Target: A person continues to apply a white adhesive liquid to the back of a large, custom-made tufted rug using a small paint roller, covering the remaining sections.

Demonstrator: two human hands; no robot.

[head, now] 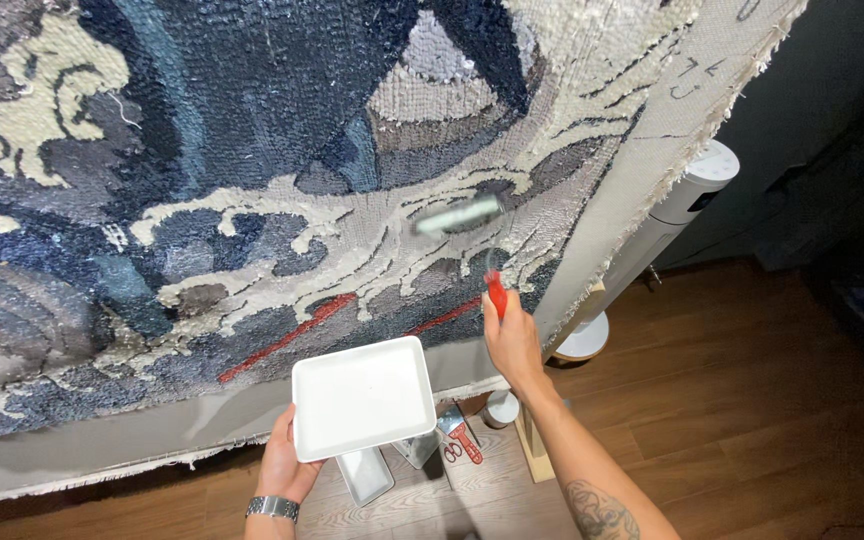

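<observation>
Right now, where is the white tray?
In the head view, the white tray is low in the centre, held by the left hand below the hanging rug, left of the right hand holding the roller.

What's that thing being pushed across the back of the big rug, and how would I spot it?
Start at the large blue, grey and cream rug stretched upright. Near its lower right, the right hand grips a red handle leading up to a small paint roller. It is the only pale, blurred cylinder lying on the rug; the left hand holds a flat white tray instead.
</observation>
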